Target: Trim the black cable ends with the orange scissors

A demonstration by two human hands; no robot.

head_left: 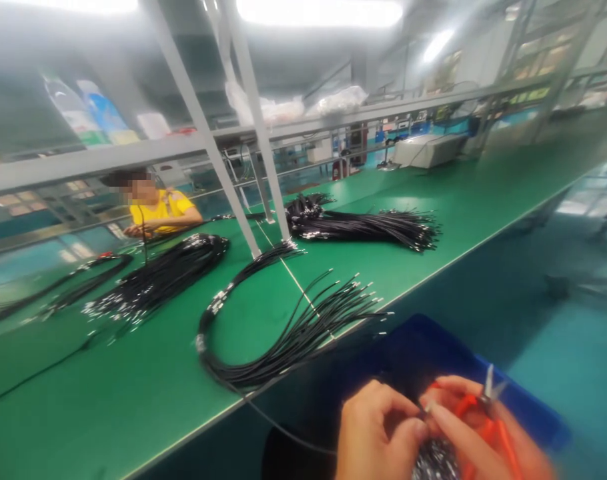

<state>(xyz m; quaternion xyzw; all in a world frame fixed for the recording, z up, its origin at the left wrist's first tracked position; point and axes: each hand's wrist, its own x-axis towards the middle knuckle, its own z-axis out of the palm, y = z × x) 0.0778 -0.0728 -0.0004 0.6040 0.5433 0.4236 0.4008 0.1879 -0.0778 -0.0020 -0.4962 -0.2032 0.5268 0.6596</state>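
My left hand (378, 427) is closed at the lower right, thumb and forefinger pinched on a thin dark piece that looks like a black cable end. Against those fingertips press the fingers of my right hand (521, 443), which also holds small scissors (489, 387) with orange-red handles; their blades point up and stand apart. Below the fingertips shows a dark bundle with shiny silver bits (436, 460), partly hidden by both hands. From the bench a single cable (288, 435) runs down towards my left hand.
On the green bench (148, 400) lie a curved bunch of black cables (263, 367) and more cable bundles (368, 227). A blue bin (423, 340) sits behind my hands. Metal posts (263, 133) carry a shelf. Across the bench sits a person in yellow (168, 210).
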